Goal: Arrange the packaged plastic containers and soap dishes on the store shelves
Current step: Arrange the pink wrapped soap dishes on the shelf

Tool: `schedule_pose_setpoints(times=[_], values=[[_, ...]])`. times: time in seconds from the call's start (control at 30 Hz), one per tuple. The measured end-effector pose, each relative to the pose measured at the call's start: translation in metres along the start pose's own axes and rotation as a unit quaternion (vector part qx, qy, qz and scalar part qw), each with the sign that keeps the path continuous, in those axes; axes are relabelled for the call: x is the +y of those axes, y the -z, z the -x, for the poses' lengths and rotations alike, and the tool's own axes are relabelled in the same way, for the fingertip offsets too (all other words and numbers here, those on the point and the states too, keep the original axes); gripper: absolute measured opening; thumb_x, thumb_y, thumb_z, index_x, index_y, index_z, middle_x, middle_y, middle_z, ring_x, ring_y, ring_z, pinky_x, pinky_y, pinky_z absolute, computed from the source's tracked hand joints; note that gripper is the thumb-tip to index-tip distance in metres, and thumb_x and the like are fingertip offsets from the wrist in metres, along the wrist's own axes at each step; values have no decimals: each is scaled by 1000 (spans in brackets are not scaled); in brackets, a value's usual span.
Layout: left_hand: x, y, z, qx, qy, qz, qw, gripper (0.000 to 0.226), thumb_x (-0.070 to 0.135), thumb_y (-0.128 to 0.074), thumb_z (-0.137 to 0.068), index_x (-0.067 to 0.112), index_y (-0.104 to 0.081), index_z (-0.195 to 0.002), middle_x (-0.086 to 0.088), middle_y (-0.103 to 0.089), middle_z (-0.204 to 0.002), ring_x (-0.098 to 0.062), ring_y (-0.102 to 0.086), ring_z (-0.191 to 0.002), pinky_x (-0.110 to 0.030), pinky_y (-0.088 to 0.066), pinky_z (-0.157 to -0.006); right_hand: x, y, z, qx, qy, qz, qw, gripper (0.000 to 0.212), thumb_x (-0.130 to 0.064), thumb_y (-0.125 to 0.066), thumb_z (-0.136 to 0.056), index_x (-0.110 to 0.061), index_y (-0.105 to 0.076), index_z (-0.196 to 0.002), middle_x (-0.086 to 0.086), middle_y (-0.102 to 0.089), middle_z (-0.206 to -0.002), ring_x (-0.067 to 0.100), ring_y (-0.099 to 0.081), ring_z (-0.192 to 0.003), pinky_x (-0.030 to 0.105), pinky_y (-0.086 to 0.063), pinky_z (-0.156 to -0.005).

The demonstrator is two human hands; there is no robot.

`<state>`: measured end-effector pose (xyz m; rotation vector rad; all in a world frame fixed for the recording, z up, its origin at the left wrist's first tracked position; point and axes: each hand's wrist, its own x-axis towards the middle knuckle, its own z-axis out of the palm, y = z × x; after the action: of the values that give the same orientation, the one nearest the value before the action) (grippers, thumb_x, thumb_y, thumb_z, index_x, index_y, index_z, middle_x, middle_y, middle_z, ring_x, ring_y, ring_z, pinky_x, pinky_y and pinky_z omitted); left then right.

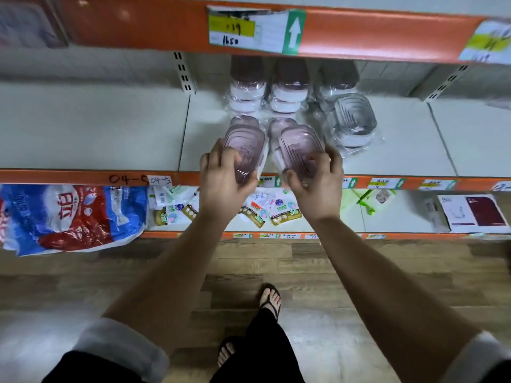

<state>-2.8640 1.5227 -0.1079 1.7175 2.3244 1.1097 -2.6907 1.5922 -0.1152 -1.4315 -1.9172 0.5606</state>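
The left hand [224, 175] and the right hand [318, 181] each curl round the near end of one soap dish at the front edge of the pale metal shelf [110, 134].
The left pink translucent oblong plastic dish [244, 150] and the right pink translucent oblong plastic dish [300, 149] sit side by side. Their long axes run front to back and their ribbed faces tilt up. Behind them stand three film-wrapped stacks [290, 89] and one tilted clear ribbed dish [352, 120].
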Motion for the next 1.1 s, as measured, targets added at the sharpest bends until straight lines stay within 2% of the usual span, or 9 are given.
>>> schedule_pose_setpoints(times=[0.1,0.2,0.3,0.43,0.57,0.63,0.77,0.9,1.1], values=[[17,37,26,1,-18,8,1000,33,26,-70,-77,0,-56,-90,-18,-60,-100,-37,-51,-110,-37,-34,-87,-16,29,26,11,3,-19,1000,43,-25,-77,-79,0,-58,-109,22,-43,-134,43,-52,-114,52,-45,-96],[37,77,44,18,-20,21,999,37,34,-63,-78,1,-56,-94,-17,-60,-105,-35,-50,-110,-38,-38,-87,-41,59,46,45,-4,-66,997,43,-27,-77,-78,-3,-57,-107,13,-45,-125,30,-54,-106,48,-48,-92],[57,114,54,47,-39,44,997,41,37,-60,-78,1,-55,-98,-17,-59,-112,-34,-50,-113,-42,-43,-90,-72,89,62,98,11,-103,990,44,-35,-68,-75,-6,-56,-105,5,-43,-118,7,-45,-98,28,-47,-88],[76,154,44,61,-67,65,994,44,35,-64,-77,2,-56,-104,-19,-50,-137,-29,-44,-121,-34,-36,-97,-105,120,67,136,47,-151,978,38,-28,-62,-75,-6,-54,-106,6,-43,-118,16,-52,-85,21,-45,-79],[91,189,13,99,-125,49,986,44,35,-63,-77,6,-52,-108,-17,-55,-126,-28,-46,-111,-36,-40,-93,-132,149,45,180,89,-174,964,35,-22,-61,-76,-5,-52,-105,7,-42,-115,3,-49,-87,16,-42,-76],[95,203,-5,97,-123,29,987,47,37,-61,-78,4,-53,-111,-19,-53,-130,-30,-46,-118,-37,-38,-97,-142,162,26,193,96,-163,963,35,-23,-62,-76,-4,-53,-104,8,-43,-112,3,-45,-87,13,-40,-77],[99,218,-46,30,-85,-33,995,63,37,-63,-83,0,-50,-132,-22,-47,-140,-36,-39,-134,-42,-30,-110,-155,183,-21,141,95,-92,981,34,-22,-65,-77,-1,-57,-102,17,-48,-110,9,-42,-95,21,-39,-88],[101,220,-74,-18,-41,-43,998,73,39,-60,-90,12,-30,-151,-18,-34,-152,-35,-29,-139,-42,-24,-114,-159,194,-65,37,89,-19,995,35,-19,-69,-84,-5,-61,-114,16,-48,-120,33,-54,-108,42,-42,-100],[100,211,-101,-54,-50,-114,991,64,36,-52,-93,12,-32,-150,-17,-24,-156,-36,-22,-139,-42,-22,-114,-154,192,-124,-44,123,98,987,36,-29,-58,-93,-14,-62,-126,18,-54,-128,37,-46,-122,38,-30,-109]])
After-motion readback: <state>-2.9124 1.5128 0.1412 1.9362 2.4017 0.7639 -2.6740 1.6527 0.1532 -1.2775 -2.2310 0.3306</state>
